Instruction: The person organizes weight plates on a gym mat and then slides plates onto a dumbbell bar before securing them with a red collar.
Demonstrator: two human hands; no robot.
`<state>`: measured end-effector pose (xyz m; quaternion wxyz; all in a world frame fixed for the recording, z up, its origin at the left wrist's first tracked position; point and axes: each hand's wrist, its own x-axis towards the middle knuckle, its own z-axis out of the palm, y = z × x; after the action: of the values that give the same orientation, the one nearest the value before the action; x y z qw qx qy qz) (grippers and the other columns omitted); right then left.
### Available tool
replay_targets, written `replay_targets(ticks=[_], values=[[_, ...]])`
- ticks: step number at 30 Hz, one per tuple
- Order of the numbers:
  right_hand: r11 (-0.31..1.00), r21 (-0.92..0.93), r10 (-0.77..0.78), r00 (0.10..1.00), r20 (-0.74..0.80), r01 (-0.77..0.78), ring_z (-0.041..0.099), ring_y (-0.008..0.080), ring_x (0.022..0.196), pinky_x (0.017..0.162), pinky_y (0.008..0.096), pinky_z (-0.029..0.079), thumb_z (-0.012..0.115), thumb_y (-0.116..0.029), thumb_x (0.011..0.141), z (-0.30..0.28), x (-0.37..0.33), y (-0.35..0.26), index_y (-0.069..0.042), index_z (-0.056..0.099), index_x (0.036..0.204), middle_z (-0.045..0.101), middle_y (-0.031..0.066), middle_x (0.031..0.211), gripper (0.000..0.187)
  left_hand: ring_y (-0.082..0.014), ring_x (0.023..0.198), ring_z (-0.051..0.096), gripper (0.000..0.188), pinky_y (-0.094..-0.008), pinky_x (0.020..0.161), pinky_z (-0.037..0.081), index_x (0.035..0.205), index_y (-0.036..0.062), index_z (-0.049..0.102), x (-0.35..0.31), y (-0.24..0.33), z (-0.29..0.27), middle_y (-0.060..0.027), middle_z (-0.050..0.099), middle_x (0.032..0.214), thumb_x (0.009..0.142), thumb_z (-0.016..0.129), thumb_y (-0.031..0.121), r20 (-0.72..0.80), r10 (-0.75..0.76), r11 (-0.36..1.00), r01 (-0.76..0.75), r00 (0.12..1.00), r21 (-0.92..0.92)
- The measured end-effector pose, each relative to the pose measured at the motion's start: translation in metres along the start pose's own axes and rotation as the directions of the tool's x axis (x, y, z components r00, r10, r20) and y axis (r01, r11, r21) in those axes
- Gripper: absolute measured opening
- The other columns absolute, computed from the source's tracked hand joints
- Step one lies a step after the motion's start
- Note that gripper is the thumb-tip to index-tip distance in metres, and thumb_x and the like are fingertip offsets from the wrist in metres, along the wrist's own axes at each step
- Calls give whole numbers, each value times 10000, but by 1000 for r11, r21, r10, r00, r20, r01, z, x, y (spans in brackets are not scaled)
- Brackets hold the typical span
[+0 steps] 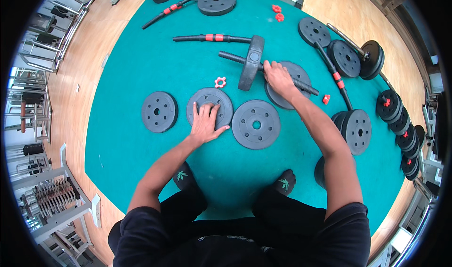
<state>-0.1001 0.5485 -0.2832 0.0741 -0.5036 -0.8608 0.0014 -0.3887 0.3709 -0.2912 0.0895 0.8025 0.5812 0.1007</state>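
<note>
My right hand (pixel 278 78) is wrapped round a black threaded dumbbell bar (pixel 305 85) and holds it at a slant. One thick black weight plate (pixel 252 62) stands on edge on that bar, left of my fingers. Under the bar's right end lies a larger round plate (pixel 288 97), partly covered by my hand. My left hand (pixel 205 122) rests with spread fingers on a flat grey-black plate (pixel 224 102), covering its centre. To its right lies a plate with a centre hole (pixel 245 131), and to its left a smaller plate (pixel 149 111). A red star-shaped collar nut (pixel 220 82) lies just beyond my left hand.
Connecting bars with red bands (pixel 234 38) lie on the green mat (pixel 122 158), beside more plates (pixel 217 3) at the far left. Loose red nuts (pixel 279 17) lie at the back. Stacked plates (pixel 360 133) stand at right, near a row of dumbbells (pixel 400 121). Gym machines line the left.
</note>
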Motion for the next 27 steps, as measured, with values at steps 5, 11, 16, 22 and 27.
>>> replay_targets(ticks=[5,11,16,22,27], values=[[999,-34,-28,999,-25,27,637,332,907,747,475,530,515,-118,925,-1,0,5,-85,489,1035,590,147,925,118,-329,1322,414,664,-736,1098,153,1406,114,447,47,4,6,-152,478,1359,866,665,432,-104,-274,961,271,956,-45],[996,-80,-28,1000,-14,27,640,326,909,726,472,531,510,-103,919,-1,1,3,-88,489,1046,594,142,931,130,-308,1270,507,563,-794,1067,128,1365,208,515,104,1,3,-108,592,1272,854,683,376,130,-462,881,471,877,-43],[997,-82,-13,1000,-11,12,645,325,916,730,474,533,511,-106,920,-2,2,3,-86,485,1058,600,141,942,142,-290,1098,600,378,-779,1078,115,1121,129,652,104,19,15,-117,680,1034,806,675,337,24,-311,948,312,950,-64],[997,-77,15,1000,14,-14,652,334,935,748,477,536,514,-112,922,-2,-1,5,-82,486,1062,609,155,967,146,-289,836,679,356,-547,1043,384,939,28,704,84,79,-14,-158,714,895,820,661,360,244,-211,923,275,947,-270],[996,-86,2,1000,3,-1,655,335,947,753,472,539,522,-108,921,-3,5,2,-80,487,1063,615,160,979,149,-338,811,691,503,-470,832,499,1251,-19,575,76,117,-1,-142,720,948,878,673,305,281,-163,576,322,946,-752]])
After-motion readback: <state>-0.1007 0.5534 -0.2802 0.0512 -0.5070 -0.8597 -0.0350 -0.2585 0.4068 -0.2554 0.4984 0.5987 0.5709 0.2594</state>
